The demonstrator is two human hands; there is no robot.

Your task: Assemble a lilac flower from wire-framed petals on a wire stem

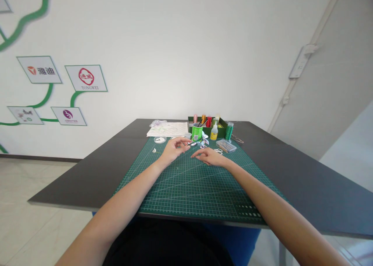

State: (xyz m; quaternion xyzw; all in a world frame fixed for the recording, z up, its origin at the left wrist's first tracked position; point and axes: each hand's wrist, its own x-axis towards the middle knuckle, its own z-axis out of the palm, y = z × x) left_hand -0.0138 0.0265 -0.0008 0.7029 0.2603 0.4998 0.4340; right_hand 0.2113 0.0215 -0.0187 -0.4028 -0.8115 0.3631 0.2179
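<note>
My left hand (pixel 176 147) is closed in a pinch on the thin dark green stem of an artificial flower (pixel 205 138). Its pale blue and white petals point to the right, near a green cup. Just right of and below the stem, my right hand (pixel 209 156) hovers over the green cutting mat (pixel 186 188), palm down. Its index finger stretches left; nothing shows in its loosely bent fingers. White-handled scissors (pixel 218 151) lie close behind the right hand. A small white flower piece (pixel 154 151) rests left of my left hand.
Behind the hands stand a green cup (pixel 197 132) with tools, a glue bottle (pixel 214 131) and a tube of green glitter (pixel 229 131). A dark green box (pixel 222 132) holds thread spools. A clear case (pixel 226 146), a round dish (pixel 160 140) and white sheets (pixel 169 129) lie around.
</note>
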